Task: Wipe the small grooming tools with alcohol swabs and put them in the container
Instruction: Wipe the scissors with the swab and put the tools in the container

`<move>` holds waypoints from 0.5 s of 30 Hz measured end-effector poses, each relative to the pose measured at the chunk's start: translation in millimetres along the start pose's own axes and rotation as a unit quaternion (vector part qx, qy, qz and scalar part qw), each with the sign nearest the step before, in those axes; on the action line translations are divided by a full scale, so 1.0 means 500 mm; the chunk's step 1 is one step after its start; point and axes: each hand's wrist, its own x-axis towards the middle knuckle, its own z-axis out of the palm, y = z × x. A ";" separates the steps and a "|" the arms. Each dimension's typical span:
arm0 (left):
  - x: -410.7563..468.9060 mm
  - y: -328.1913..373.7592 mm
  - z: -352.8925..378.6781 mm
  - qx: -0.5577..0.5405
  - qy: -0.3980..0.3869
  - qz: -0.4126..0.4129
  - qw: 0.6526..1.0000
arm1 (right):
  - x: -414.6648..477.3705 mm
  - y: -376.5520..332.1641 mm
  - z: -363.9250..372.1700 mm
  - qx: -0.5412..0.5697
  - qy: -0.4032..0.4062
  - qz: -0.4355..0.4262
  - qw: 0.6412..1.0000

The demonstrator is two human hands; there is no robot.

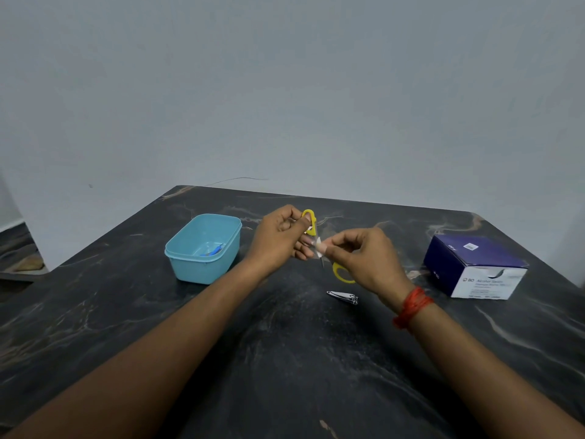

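My left hand (280, 236) grips small scissors (310, 221) by one yellow handle loop, above the table. The other yellow loop (340, 274) shows below my right hand (364, 258), so the scissors are spread apart. My right hand pinches a small white alcohol swab (319, 250) against a thin metal blade. A light blue plastic container (202, 248) stands to the left with a blue tool (212, 250) lying inside. A silver nail clipper (343, 296) lies on the table below my right hand.
A dark blue and white alcohol swab box (474, 267) stands at the right, near the table's edge. The dark marbled table (285, 359) runs up to a grey wall at the back. A red thread band (411, 307) circles my right wrist.
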 end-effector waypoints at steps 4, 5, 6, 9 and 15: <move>-0.006 -0.002 0.009 0.006 -0.012 -0.010 1.000 | -0.002 -0.002 0.001 -0.020 0.030 -0.019 0.999; -0.007 -0.002 0.011 0.008 -0.011 -0.012 1.000 | -0.002 -0.005 0.001 -0.017 0.044 -0.028 0.999; -0.007 -0.003 0.012 0.012 -0.008 -0.012 1.000 | 0.000 -0.007 0.002 -0.019 0.053 -0.036 0.998; -0.007 -0.002 0.012 0.044 0.010 0.002 0.999 | -0.001 -0.006 0.004 -0.041 0.052 -0.046 0.997; -0.001 -0.012 0.010 0.041 0.045 0.010 0.998 | -0.001 0.005 0.011 -0.094 -0.001 -0.035 0.995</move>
